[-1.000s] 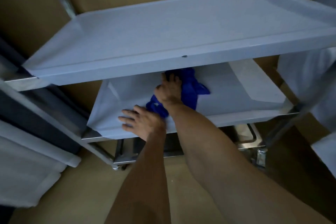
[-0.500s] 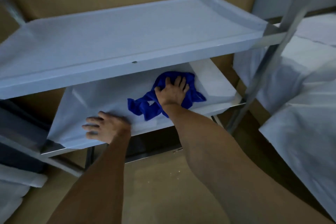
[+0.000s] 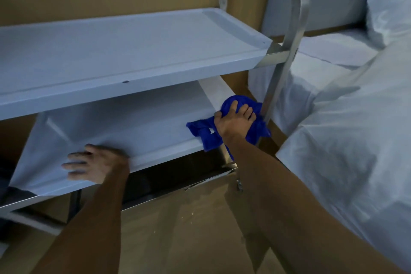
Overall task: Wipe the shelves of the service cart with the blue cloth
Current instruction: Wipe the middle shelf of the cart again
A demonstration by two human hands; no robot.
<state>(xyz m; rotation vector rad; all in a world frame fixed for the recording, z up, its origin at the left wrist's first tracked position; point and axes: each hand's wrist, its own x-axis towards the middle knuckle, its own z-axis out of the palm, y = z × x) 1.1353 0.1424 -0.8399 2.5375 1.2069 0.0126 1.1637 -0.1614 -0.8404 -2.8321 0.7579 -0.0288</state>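
- Cart (image 3: 287,55) first: its metal frame carries 2 pale shelves in plain sight, the top shelf (image 3: 133,51) overhanging the middle shelf (image 3: 124,127), with a darker, lower level only partly visible beneath. Both pale shelves run long from left to right across the view.
- Beside the cart's right end stands a bed draped in white sheets (image 3: 347,135), close to the upright post.
- Middle shelf is the one being worked; most of its bare length lies to the left of the cloth, stretching toward the other hand.
- Left hand (image 3: 97,163) lies flat and spread on the front lip of that shelf near its left part, holding nothing, seemingly bracing.
- Right hand (image 3: 236,121) sits at the far right end of the same shelf, fingers curled down and closed over the blue cloth (image 3: 255,133), pressing it onto the corner just beside the post.
- Blue cloth is bunched under that palm, a flap trailing left on the shelf and another hanging over the front edge.
- My reading: with the cloth at the right-hand limit, the next stroke can only go leftward along the shelf's long axis, toward the braced hand; the right hand alone has it.
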